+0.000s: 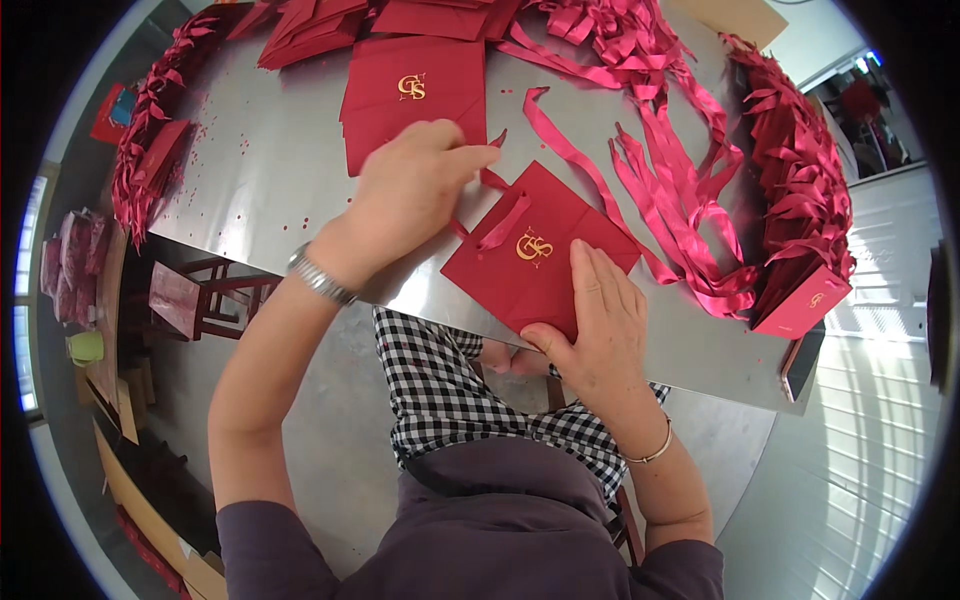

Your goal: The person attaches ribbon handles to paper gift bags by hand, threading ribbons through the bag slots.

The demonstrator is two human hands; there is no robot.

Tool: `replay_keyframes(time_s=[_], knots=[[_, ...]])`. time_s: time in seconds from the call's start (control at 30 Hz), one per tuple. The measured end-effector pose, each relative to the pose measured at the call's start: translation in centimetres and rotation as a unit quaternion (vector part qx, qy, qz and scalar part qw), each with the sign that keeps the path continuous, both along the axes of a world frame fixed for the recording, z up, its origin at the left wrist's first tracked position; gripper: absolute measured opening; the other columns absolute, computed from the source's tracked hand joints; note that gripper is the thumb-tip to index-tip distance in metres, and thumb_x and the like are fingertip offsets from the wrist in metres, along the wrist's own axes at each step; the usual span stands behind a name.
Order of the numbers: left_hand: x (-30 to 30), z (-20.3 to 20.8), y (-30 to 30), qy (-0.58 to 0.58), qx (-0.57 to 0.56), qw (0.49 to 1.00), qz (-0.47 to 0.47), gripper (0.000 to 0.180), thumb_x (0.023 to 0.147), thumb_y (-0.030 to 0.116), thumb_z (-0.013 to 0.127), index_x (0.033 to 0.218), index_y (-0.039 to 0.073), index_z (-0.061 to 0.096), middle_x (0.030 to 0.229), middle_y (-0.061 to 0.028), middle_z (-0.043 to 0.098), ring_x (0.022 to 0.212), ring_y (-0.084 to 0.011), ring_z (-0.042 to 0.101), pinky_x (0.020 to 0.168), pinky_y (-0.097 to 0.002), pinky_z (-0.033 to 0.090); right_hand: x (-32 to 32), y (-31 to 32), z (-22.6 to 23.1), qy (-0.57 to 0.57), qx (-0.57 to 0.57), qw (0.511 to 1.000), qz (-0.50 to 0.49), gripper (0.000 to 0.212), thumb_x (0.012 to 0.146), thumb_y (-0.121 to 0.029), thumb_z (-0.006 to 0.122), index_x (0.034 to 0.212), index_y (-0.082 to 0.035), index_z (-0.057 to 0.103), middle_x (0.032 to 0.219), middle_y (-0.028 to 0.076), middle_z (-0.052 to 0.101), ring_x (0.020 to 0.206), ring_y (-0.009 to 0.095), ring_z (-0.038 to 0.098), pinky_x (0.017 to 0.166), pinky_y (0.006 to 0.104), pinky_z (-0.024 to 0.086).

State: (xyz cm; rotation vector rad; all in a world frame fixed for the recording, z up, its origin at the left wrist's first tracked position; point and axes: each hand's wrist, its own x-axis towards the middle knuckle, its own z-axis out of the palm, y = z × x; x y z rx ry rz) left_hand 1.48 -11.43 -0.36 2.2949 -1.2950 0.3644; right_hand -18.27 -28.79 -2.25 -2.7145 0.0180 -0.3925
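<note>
From the head view, the only one here, the flat crimson paper bag with a gold emblem (505, 285) is right around the middle of the frame, sitting at an angle on the shiny grey metal desk (255, 175) by its near edge. The right hand (598, 325) is opened out over the bag's lower right part, fingers straight and close together, thumb spread off to the side. The left hand (415, 190) is just up and left of the bag with its fingers curled, kinda blurry, right by the short crimson ribbon at the bag's upper left edge, and honestly I can't tell if it's gripping that or not. Above that hand there's a stack of flat crimson paper bags (420, 115), and a big tangle of glossy pink-red satin ribbons (665, 140) runs from the top down the right of centre. Bags with ribbons bunched on them line up in a long crimson row (795, 180) at the right, with a thin dark-screened phone (798, 368) just below, and another crimson ribboned row (150, 130) curves along the upper left.
</note>
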Motion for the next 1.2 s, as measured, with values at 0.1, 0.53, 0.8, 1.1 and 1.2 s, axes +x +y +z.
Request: replay_keyframes(time_s=[0.1,0.53,0.8,1.1,1.2], knots=[[1.2,-0.9,-0.9,-0.034,0.083,0.996,0.007,0.012,0.084,0.008,0.061,0.093,0.010,0.069,0.089,-0.0053,0.063,0.086,-0.0277,0.062,0.071,-0.0383,0.051,0.0,0.3,0.1,0.000,-0.008,1.000,-0.001,0.084,0.076,-0.041,0.075,0.140,0.003,0.043,0.137,0.022,0.051,0.127,0.036,0.048,0.105,0.0459,0.034],[0.9,-2.0,-0.6,-0.028,0.031,0.991,0.127,0.013,0.086,0.009,0.060,0.096,0.011,0.069,0.086,-0.0059,0.065,0.084,-0.0280,0.063,0.071,-0.0388,0.052,-0.2,-0.1,-0.3,-0.027,-0.032,0.999,0.002,0.069,0.078,-0.043,0.071,0.129,0.001,0.056,0.135,0.019,0.054,0.126,0.032,0.049,0.103,0.0450,0.036],[-1.3,0.6,-5.2,0.073,0.080,0.994,0.026,0.031,0.082,0.013,0.065,0.112,0.005,0.065,0.096,-0.0138,0.065,0.090,-0.0335,0.060,0.081,-0.0421,0.050,-0.2,0.1,-0.6,-0.051,-0.050,0.997,0.014,0.066,0.080,-0.043,0.070,0.127,0.001,0.057,0.134,0.020,0.055,0.127,0.034,0.048,0.105,0.0463,0.035],[0.2,0.2,-6.0,0.249,0.096,0.961,0.069,0.036,0.069,0.014,0.079,0.098,-0.001,0.063,0.089,-0.0167,0.066,0.085,-0.0324,0.064,0.078,-0.0396,0.051,9.6,-3.8,5.2,-0.129,0.163,0.977,-0.047,0.040,0.084,-0.032,0.067,0.110,-0.001,0.067,0.109,0.021,0.067,0.101,0.037,0.064,0.087,0.0448,0.050],[-0.2,-0.1,-5.9,0.256,0.095,0.959,0.077,0.035,0.066,0.013,0.080,0.093,0.000,0.061,0.091,-0.0170,0.066,0.088,-0.0340,0.064,0.079,-0.0398,0.051,17.4,-4.3,6.2,0.150,0.055,0.978,-0.138,0.056,0.084,-0.053,0.061,0.106,-0.003,0.071,0.106,0.021,0.069,0.098,0.038,0.066,0.085,0.0457,0.052]])
